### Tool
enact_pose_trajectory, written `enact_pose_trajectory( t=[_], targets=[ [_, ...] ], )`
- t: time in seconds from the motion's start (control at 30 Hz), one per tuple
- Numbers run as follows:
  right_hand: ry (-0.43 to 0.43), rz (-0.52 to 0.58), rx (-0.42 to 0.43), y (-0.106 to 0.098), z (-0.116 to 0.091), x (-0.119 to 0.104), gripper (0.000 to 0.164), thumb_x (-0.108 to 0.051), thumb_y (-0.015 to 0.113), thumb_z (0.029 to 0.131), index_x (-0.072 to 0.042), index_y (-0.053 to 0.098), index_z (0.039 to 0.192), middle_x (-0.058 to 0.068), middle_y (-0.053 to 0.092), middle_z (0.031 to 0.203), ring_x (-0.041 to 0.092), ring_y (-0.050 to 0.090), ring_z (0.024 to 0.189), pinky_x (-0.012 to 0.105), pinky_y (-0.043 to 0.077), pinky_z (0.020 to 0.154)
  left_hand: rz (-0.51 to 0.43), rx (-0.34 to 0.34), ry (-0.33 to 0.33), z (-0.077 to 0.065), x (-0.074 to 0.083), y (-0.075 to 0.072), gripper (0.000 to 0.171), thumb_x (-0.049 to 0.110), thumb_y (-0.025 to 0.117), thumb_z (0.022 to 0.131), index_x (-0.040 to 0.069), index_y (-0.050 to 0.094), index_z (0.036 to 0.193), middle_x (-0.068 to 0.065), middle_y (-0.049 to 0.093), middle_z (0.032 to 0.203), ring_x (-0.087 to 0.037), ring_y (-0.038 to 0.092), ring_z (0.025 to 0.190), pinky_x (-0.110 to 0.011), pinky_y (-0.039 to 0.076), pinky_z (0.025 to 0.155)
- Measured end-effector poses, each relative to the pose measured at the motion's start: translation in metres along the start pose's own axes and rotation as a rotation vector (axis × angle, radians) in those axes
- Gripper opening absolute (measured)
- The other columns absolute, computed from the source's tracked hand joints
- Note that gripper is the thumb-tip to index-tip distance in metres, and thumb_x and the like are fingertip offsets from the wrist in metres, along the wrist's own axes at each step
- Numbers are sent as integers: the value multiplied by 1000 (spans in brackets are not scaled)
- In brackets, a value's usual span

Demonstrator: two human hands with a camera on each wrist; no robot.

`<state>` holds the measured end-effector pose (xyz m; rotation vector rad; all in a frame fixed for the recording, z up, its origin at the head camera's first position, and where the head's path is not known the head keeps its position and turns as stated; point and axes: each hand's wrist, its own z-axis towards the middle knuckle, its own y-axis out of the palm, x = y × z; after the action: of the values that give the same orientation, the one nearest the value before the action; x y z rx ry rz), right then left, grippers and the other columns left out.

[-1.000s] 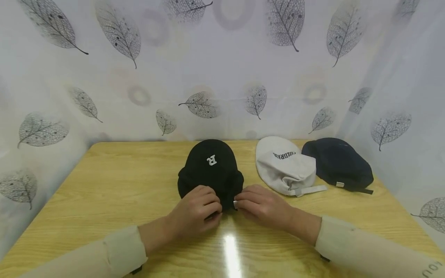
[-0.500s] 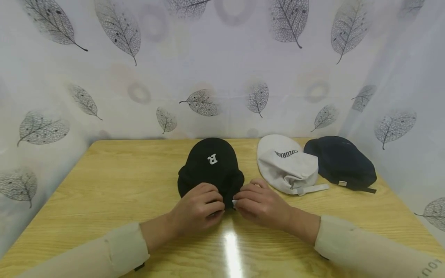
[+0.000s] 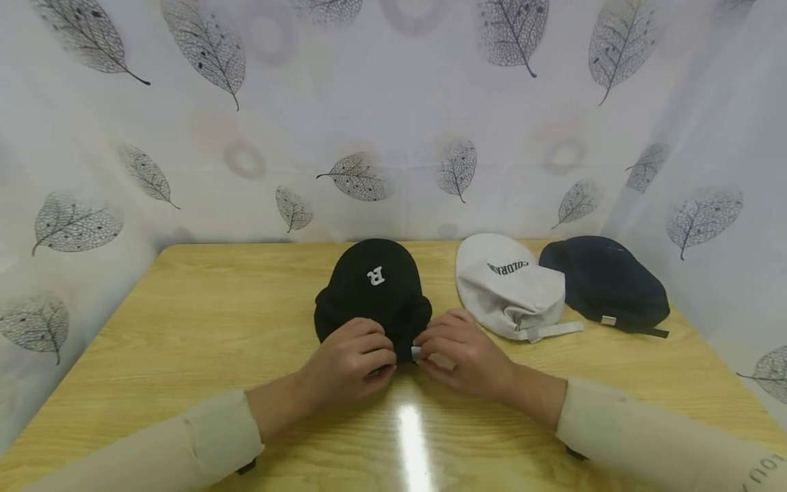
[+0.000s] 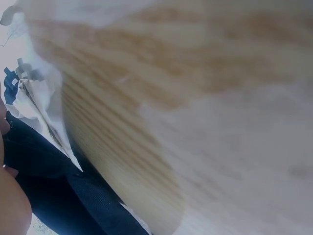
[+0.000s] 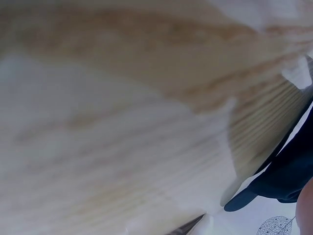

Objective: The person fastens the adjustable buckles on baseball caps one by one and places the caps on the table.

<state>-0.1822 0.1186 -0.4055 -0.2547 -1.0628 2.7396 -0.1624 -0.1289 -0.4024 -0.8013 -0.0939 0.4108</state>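
Observation:
A black cap (image 3: 374, 301) with a white letter R lies at the middle of the table in the head view, its back edge toward me. My left hand (image 3: 355, 359) has curled fingers gripping that edge left of centre. On the other side, my right hand (image 3: 462, 352) pinches the back edge beside a small silver buckle (image 3: 415, 352). Fingertips of both hands partly hide the strap. The left wrist view catches the cap's dark fabric (image 4: 58, 181) next to part of the left hand (image 4: 12, 205). Dark cloth (image 5: 279, 178) also shows in the right wrist view.
To the right lie a white cap (image 3: 510, 287) lettered COLORADO and a navy cap (image 3: 605, 283), their straps toward me. The wooden table (image 3: 203, 314) ends at a leaf-patterned curtain (image 3: 393, 123) behind and at the sides.
The right hand's fingers have shifted at the buckle, and a gap now shows between thumb and index finger. The left hand keeps nearly the same place. The cap stays put.

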Motion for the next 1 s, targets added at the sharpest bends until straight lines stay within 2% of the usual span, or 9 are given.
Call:
enact_pose_trajectory(
  t=[0.2, 0.43, 0.7, 0.87, 1.0],
  targets=[
    [-2, -2, -19, 1, 0, 1, 17, -8, 84, 74, -13, 72, 85, -1, 73, 93, 16, 64, 94, 31, 42, 85, -8, 1, 4, -1, -3, 1, 12, 11, 84, 73, 14, 75, 80, 3, 70, 84, -15, 61, 86, -28, 52, 83],
    [-35, -13, -1, 2, 0, 1, 20, -5, 84, 71, -13, 71, 83, -1, 73, 94, 16, 64, 93, 31, 42, 83, -5, -3, 14, -1, -4, 2, 12, 11, 85, 73, 13, 76, 81, 4, 71, 83, -15, 61, 85, -27, 52, 82],
    [-35, -7, 6, 2, 0, 0, 24, -3, 86, 68, -13, 71, 83, -1, 73, 95, 15, 64, 93, 30, 42, 83, -11, 14, 25, -1, -5, 3, 11, 10, 84, 73, 13, 77, 81, 5, 72, 82, -15, 61, 84, -26, 52, 81],
    [-58, 10, 29, 1, 0, 0, 19, -5, 83, 72, -13, 71, 83, 0, 74, 95, 16, 65, 92, 30, 43, 81, -9, 53, 40, -1, -6, 4, 8, 10, 82, 76, 12, 77, 82, 4, 72, 83, -15, 61, 83, -26, 52, 79],
    [-74, 14, 44, 1, -1, 1, 11, -9, 80, 79, -13, 71, 83, 0, 73, 96, 17, 65, 92, 30, 45, 81, -12, 88, 56, 0, -6, 5, 3, 10, 77, 79, 11, 75, 81, 3, 71, 84, -16, 61, 82, -27, 52, 77]
  ],
)
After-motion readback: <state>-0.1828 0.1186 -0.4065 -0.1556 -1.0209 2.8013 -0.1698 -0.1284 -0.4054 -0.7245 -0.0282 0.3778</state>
